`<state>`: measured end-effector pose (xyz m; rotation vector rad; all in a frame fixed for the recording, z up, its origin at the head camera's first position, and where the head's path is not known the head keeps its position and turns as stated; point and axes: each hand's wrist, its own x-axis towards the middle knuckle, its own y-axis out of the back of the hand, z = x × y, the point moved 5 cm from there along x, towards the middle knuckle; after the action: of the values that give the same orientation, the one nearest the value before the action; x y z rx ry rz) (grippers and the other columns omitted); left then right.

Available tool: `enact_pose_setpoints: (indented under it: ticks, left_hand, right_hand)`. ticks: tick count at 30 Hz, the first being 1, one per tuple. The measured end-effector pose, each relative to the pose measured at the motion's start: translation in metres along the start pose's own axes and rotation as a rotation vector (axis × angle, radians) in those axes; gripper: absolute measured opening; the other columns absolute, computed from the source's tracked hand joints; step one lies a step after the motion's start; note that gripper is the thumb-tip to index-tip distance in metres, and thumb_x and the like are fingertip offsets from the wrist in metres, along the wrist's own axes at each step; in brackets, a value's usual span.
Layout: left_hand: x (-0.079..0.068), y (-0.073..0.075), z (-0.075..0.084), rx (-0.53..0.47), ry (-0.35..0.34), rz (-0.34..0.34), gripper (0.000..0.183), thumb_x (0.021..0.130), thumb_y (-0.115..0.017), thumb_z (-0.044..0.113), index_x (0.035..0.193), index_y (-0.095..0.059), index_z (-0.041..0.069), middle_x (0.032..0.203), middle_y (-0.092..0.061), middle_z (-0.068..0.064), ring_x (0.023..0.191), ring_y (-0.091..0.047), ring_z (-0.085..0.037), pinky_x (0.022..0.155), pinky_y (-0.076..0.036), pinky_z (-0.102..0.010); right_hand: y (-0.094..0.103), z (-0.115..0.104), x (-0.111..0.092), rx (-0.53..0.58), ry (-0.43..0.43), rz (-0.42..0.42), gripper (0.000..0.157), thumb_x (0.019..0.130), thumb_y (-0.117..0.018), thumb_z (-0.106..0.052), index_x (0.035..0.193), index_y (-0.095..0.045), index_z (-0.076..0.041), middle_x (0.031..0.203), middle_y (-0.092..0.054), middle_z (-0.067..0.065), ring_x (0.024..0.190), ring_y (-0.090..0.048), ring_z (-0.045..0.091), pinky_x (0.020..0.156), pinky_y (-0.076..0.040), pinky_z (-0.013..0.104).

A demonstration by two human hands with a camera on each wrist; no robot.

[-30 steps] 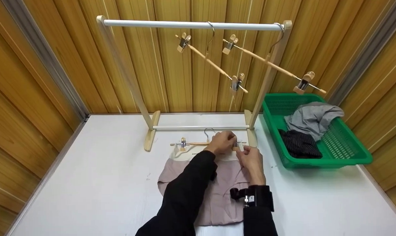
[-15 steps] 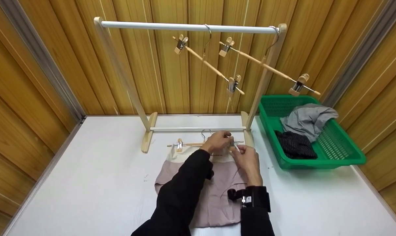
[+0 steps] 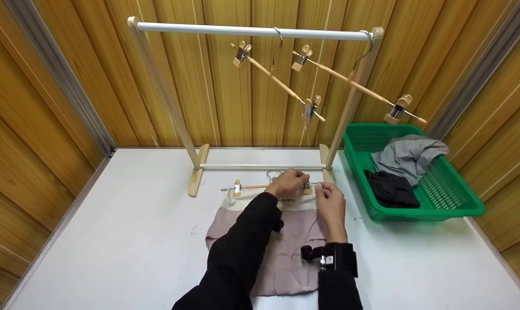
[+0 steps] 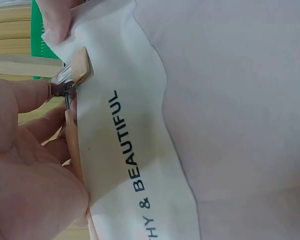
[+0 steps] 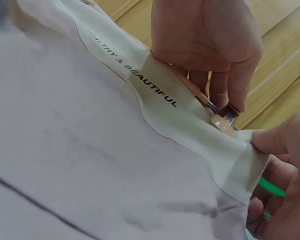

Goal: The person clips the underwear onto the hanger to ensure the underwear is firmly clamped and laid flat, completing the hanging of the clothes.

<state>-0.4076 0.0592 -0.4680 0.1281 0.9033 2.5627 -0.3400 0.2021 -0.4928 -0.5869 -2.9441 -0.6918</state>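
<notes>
- The pink cloth (image 3: pixel 298 232) lies on the white tabletop (image 3: pixel 147 241), from the middle down toward the front edge, with its white band (image 4: pixel 102 145) toward the back edge.
- The left hand (image 3: pixel 287 182) pinches the clip (image 3: pixel 307 187) at the right end of the hanger (image 3: pixel 254 187).
- The right hand (image 3: pixel 332 207) pinches the band's corner, just beside the clip.
- Half a second ago the right fingers were closer to the clip; now they are a bit farther right.
- So the clip shows better, with its pad over the band. I can't tell if it bites tight yet.

Garment (image 3: pixel 288 267) — dusty pink, cream waistband (image 4: pixel 125 130)
</notes>
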Motion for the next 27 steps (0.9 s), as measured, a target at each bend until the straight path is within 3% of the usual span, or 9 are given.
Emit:
enact_pose_setpoints:
  ticks: [4,7,10,14,19,24,27]
  left_hand:
    - [0.0003,-0.0005,-0.0032,-0.037,0.021,0.029,0.037,0.104,-0.05,0.032,0.109,-0.075,0.005,0.107,-0.072,-0.005,0.105,-0.063,-0.021,0.105,-0.04,-0.046]
    - [-0.0006,-0.0003,-0.0044,-0.084,0.013,0.074,0.033,0.103,-0.051,0.024,0.099,-0.075,0.002,0.09,-0.069,-0.004,0.084,-0.059,-0.016,0.086,-0.047,-0.034]
    - [-0.0033,-0.0005,-0.0053,-0.047,0.001,0.093,0.036,0.104,-0.05,0.026,0.095,-0.076,0.003,0.083,-0.067,-0.002,0.077,-0.057,-0.015,0.075,-0.046,-0.03]
    - [-0.0071,-0.0015,-0.0071,0.012,-0.024,0.063,0.047,0.104,-0.049,0.045,0.104,-0.077,0.007,0.1,-0.073,-0.001,0.095,-0.065,-0.017,0.086,-0.05,-0.032]
    - [-0.0071,-0.0016,-0.0079,-0.064,-0.094,0.045,0.038,0.101,-0.06,0.038,0.113,-0.076,0.005,0.11,-0.074,-0.006,0.107,-0.066,-0.02,0.094,-0.05,-0.032]
    - [-0.006,0.0003,-0.0089,-0.041,-0.087,0.122,0.035,0.102,-0.06,0.036,0.112,-0.078,0.008,0.107,-0.075,-0.002,0.104,-0.066,-0.016,0.091,-0.05,-0.03]
    - [-0.0057,0.0026,-0.008,-0.097,-0.067,0.17,0.033,0.1,-0.063,0.035,0.11,-0.078,0.007,0.103,-0.075,-0.001,0.098,-0.065,-0.014,0.088,-0.05,-0.029]
  right_hand:
    - [-0.0008,-0.0003,-0.0003,0.025,0.015,-0.011,0.024,0.101,-0.062,-0.015,0.113,-0.069,0.004,0.107,-0.074,0.019,0.098,-0.066,0.029,0.086,-0.047,0.037]
    - [-0.0028,0.0009,-0.0005,0.033,0.01,-0.037,0.025,0.101,-0.062,-0.014,0.116,-0.07,0.004,0.108,-0.074,0.019,0.099,-0.068,0.027,0.083,-0.048,0.032]
    - [-0.0042,0.0023,-0.001,0.033,-0.001,-0.059,0.024,0.101,-0.063,-0.014,0.117,-0.071,0.003,0.109,-0.074,0.018,0.099,-0.069,0.024,0.08,-0.048,0.027]
    - [-0.0039,0.0026,-0.001,0.049,-0.001,-0.056,0.024,0.101,-0.062,-0.013,0.116,-0.072,0.003,0.108,-0.074,0.018,0.096,-0.069,0.023,0.078,-0.048,0.026]
    - [-0.0024,0.002,-0.0006,0.04,0.0,-0.038,0.025,0.102,-0.062,-0.015,0.116,-0.072,0.003,0.108,-0.074,0.018,0.097,-0.068,0.025,0.078,-0.047,0.028]
    - [-0.003,0.0019,0.0001,0.061,-0.003,-0.039,0.026,0.103,-0.061,-0.017,0.117,-0.071,0.002,0.111,-0.074,0.018,0.102,-0.067,0.026,0.08,-0.047,0.026]
    - [-0.0039,0.0013,0.0017,0.093,-0.001,-0.044,0.026,0.103,-0.06,-0.015,0.118,-0.071,0.003,0.112,-0.073,0.019,0.104,-0.067,0.026,0.079,-0.047,0.023]
